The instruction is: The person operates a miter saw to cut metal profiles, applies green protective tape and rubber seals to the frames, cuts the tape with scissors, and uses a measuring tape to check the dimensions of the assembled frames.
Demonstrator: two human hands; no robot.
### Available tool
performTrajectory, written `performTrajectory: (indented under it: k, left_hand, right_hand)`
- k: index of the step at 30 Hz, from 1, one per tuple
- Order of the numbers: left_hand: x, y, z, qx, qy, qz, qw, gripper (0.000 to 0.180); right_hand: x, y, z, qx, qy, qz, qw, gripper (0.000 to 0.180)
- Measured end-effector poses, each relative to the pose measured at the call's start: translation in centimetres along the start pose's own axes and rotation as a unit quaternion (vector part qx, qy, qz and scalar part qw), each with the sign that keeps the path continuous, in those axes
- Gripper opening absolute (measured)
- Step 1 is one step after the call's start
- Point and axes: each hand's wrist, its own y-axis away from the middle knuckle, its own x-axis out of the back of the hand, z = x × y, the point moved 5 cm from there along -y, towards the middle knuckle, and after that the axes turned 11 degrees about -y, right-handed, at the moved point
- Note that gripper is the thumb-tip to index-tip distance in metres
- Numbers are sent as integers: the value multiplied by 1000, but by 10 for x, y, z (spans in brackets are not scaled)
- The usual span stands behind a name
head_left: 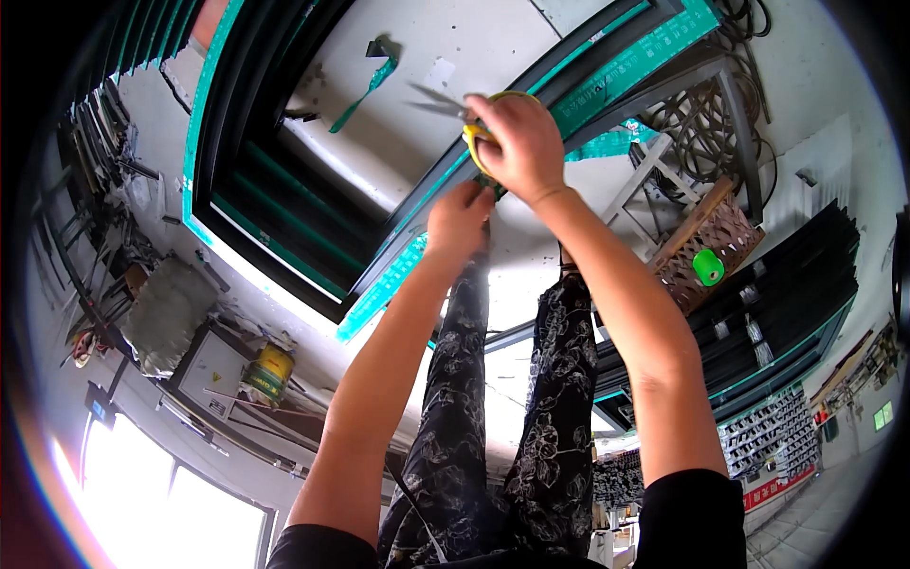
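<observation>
My right hand [523,144] is closed on a pair of scissors [471,133] with yellow handles. Their blades are parted, point to the left and look a little blurred. Just below and to the left, my left hand [459,222] rests at the near rail of a black frame [417,220], fingers pinched together. A bit of dark green shows by its fingertips, but what they hold is hidden. Green printed film [645,64] runs along the frame's outer side. Inside the frame opening, a loose green strip [365,98] lies on the pale surface.
To the right stand a brown woven basket [682,275], a green roll [708,267] and a coiled dark hose [697,128]. Black bars [787,303] are stacked beyond. At the left are a yellow-green can [268,374] and scrap strips [90,152]. My legs are just below the frame.
</observation>
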Motion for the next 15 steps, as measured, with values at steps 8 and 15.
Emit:
performTrajectory:
  k: [8,15]
  left_hand:
    - [17,23,-9,-38,255,-94,962,18]
    - [11,19,-8,-27,267,-101,958,17]
  right_hand:
    - [61,139,6,-531,-533,-179,634,42]
    - [31,171,16,-525,-620,-225,538,53]
